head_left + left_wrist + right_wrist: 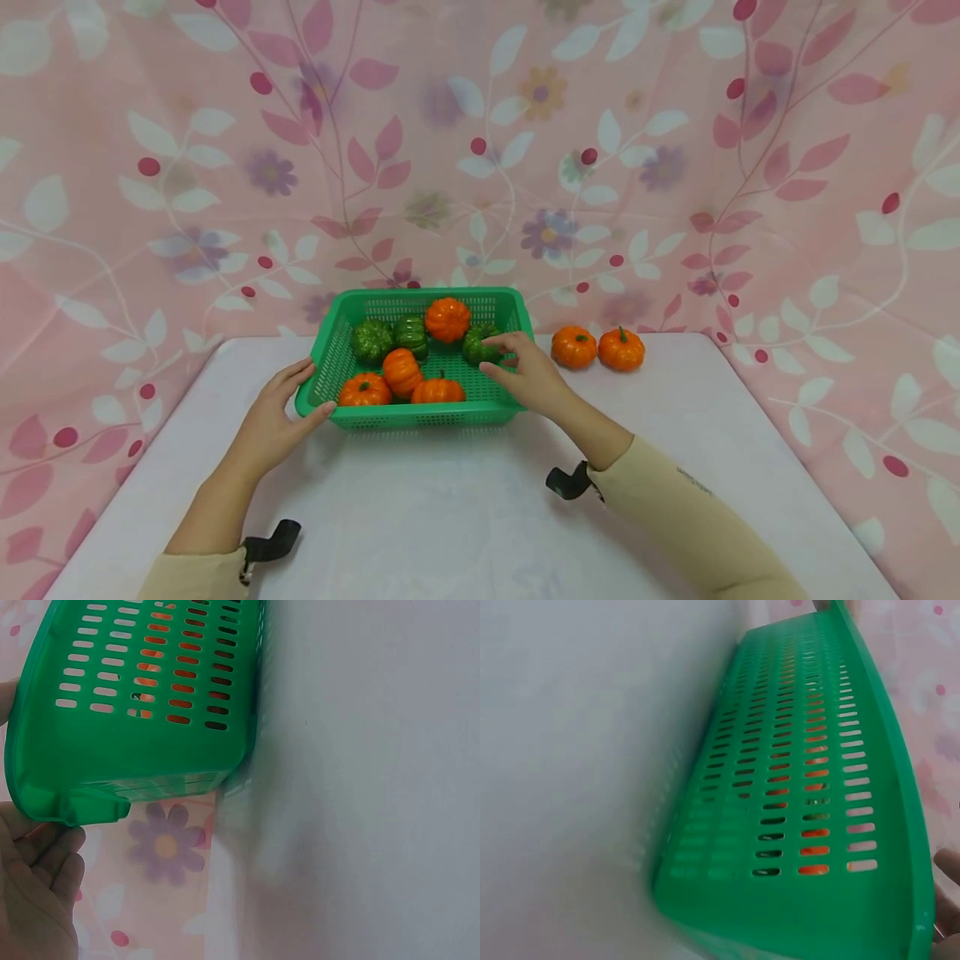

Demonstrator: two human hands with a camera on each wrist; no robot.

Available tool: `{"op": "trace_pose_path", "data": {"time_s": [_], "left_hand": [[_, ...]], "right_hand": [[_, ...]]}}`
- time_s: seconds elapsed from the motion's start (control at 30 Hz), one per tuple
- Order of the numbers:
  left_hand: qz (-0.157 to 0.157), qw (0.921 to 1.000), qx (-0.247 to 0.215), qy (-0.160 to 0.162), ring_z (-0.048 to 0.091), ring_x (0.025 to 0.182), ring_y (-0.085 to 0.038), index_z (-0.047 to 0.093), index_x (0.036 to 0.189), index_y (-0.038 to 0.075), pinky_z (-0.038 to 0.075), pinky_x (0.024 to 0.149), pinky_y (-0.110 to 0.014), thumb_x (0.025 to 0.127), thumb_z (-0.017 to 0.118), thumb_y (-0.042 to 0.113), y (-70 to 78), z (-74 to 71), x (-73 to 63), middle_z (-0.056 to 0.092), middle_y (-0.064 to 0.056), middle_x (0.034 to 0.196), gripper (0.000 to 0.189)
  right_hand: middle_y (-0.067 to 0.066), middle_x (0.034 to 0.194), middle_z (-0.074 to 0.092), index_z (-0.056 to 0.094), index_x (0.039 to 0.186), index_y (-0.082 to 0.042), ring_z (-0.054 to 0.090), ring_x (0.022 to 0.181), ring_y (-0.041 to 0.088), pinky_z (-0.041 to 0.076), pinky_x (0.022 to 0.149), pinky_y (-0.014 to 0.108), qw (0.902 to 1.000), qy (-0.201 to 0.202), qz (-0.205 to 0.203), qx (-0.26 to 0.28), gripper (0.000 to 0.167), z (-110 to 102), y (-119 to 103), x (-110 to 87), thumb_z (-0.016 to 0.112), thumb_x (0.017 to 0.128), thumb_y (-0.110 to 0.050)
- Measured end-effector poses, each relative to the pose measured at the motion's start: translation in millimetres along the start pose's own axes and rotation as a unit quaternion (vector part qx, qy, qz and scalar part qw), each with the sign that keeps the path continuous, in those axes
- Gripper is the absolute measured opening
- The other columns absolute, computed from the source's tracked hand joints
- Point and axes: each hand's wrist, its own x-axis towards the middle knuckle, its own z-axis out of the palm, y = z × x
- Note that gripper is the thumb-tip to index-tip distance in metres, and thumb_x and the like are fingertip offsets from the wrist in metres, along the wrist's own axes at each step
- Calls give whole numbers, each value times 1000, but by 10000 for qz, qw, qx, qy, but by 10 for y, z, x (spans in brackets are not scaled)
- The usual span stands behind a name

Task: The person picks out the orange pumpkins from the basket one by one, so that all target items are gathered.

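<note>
A green plastic basket [427,415] with slotted walls stands on the table, holding several small orange and green pumpkins. My left hand [273,421] grips its left rim, thumb toward the front corner; in the left wrist view the fingers [56,859] curl beneath the lip. Over the basket's right end hovers my right hand [528,375], thumb and fingers apart with nothing between them. Nearest its fingertips lies a green pumpkin [477,343], partly covered by the hand. An orange pumpkin [447,320] sits at the back, another orange pumpkin [402,372] closer to the front.
Two orange pumpkins, a left one [574,347] and a right one [622,349], sit side by side on the white tablecloth [450,517], right of the basket. A pink floral cloth [450,167] hangs directly behind the table.
</note>
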Motion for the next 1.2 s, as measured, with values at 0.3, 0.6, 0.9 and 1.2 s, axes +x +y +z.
{"op": "trace_pose_path", "data": {"time_s": [0.3,0.6,0.9,1.2], "left_hand": [[-68,10000,-14,4,30,141,-48,43,149,-4,29,105,-72,91,75,37,14,-11,-12,35,-18,157,78],[-14,10000,-12,38,30,140,-49,42,149,-4,29,104,-74,92,74,38,-18,6,-1,35,-19,157,78],[-22,10000,4,40,30,141,-49,42,149,-3,29,104,-73,91,74,39,-26,9,4,35,-18,157,78],[-33,10000,-43,10,29,141,-49,41,150,-3,29,104,-73,92,74,39,-35,16,-3,34,-18,157,79]], "right_hand": [[9,137,53,59,137,-10,53,121,26,49,102,41,9973,-698,63,-227,45,177,-43,172,68,97,-28],[9,142,52,56,141,-12,52,126,32,48,101,42,9873,-1468,176,-580,53,286,13,375,68,96,-38],[11,143,54,54,143,-8,54,123,30,48,101,42,9780,-1949,453,-588,60,395,33,518,68,95,-42],[9,138,57,53,143,-6,58,123,27,49,101,40,9687,-2361,638,-422,62,453,53,558,69,95,-41]]}}
